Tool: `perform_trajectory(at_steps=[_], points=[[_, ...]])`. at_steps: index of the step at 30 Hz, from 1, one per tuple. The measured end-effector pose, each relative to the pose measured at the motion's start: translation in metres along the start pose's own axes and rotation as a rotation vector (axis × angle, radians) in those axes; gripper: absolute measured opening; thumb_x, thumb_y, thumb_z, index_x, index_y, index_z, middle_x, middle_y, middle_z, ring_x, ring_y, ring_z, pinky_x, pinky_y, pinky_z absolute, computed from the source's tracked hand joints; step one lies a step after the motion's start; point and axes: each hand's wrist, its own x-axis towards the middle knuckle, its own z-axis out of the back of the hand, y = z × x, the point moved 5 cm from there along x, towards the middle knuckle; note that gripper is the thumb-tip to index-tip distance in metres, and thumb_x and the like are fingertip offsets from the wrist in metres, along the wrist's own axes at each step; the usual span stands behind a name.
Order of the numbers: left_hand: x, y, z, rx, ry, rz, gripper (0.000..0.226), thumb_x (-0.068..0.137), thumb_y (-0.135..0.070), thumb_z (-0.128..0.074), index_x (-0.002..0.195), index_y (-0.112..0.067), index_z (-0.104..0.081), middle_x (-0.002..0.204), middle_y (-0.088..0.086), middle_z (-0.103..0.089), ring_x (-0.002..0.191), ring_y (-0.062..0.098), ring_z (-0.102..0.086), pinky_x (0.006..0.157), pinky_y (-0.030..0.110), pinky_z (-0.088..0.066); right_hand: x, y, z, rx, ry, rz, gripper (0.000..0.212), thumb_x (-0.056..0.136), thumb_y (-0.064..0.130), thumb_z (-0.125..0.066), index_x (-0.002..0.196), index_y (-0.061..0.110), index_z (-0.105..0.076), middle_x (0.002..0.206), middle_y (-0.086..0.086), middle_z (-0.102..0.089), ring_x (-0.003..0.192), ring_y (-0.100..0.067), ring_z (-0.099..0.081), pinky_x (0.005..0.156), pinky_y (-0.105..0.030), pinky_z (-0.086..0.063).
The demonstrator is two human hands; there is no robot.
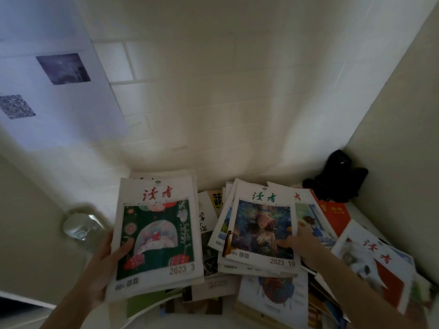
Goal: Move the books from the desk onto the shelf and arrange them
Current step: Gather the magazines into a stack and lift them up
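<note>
Books [261, 233] lie in loose piles on the tabletop [361, 217]. Left grip [107, 262] pinches a stack [156, 236] left of the pile; right grip [300, 243] pinches the top issues. Better to square the edges first, so none slips.

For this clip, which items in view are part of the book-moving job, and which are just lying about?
Part of the job:
- stack topped by the 2023 3 magazine, gripped by the left hand
- stack topped by the 2023 10 magazine, gripped by the right hand
- loose magazines spread underneath

Lying about:
- clear bottle
- black object in the corner
- wall poster
</note>
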Motion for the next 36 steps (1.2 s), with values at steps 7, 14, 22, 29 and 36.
perform_trajectory(at_steps=[7, 14, 22, 29, 36], points=[[0.005, -0.008, -0.093, -0.099, 0.118, -0.003, 0.039, 0.087, -0.024, -0.061, 0.125, -0.031, -0.053, 0.105, 0.019, -0.072, 0.089, 0.046, -0.069, 0.069, 0.062, -0.057, -0.001, -0.008, -0.004, 0.161, 0.098, -0.057, 0.05, 0.079, -0.004, -0.069, 0.123, 0.001, -0.048, 0.116, -0.025, -0.059, 0.099, -0.043, -0.062, 0.084, -0.061, -0.054], [0.041, 0.026, -0.202, 0.23, 0.252, -0.008, 0.036, 0.091, -0.024, -0.065, 0.121, -0.02, -0.047, 0.108, 0.014, -0.071, 0.084, 0.03, -0.074, 0.072, 0.05, -0.061, -0.013, -0.008, -0.002, 0.72, 0.298, -0.013, 0.053, 0.101, 0.054, -0.036, 0.118, 0.012, -0.065, 0.112, -0.019, -0.071, 0.102, -0.037, -0.069, 0.086, -0.048, -0.055], [0.065, 0.026, -0.21, 1.166, -0.032, -0.37, 0.066, 0.082, -0.061, -0.063, 0.13, -0.017, -0.053, 0.126, 0.007, -0.053, 0.116, 0.024, -0.048, 0.092, 0.034, -0.041, 0.0, -0.009, -0.011, 0.591, 0.282, 0.032, 0.038, 0.088, 0.034, -0.069, 0.118, 0.011, -0.061, 0.105, -0.014, -0.074, 0.097, -0.033, -0.071, 0.091, -0.057, -0.053], [0.051, 0.038, -0.213, 0.795, 0.069, -0.176, 0.044, 0.086, -0.034, -0.07, 0.125, -0.017, -0.057, 0.104, -0.004, -0.069, 0.082, 0.005, -0.064, 0.061, 0.01, -0.046, 0.011, -0.01, -0.022, 0.303, 0.121, 0.059, 0.063, 0.068, 0.038, -0.086, 0.116, 0.017, -0.053, 0.101, -0.011, -0.073, 0.083, -0.028, -0.074, 0.071, -0.049, -0.061], [0.049, 0.056, -0.2, 0.443, 0.022, 0.028, 0.048, 0.082, -0.017, -0.075, 0.125, -0.01, -0.054, 0.115, 0.009, -0.069, 0.083, 0.017, -0.071, 0.072, 0.04, -0.061, -0.002, -0.017, -0.011, 0.398, 0.171, 0.153, 0.036, 0.09, 0.028, -0.069, 0.121, 0.019, -0.053, 0.102, -0.009, -0.073, 0.084, -0.026, -0.074, 0.069, -0.041, -0.062]])
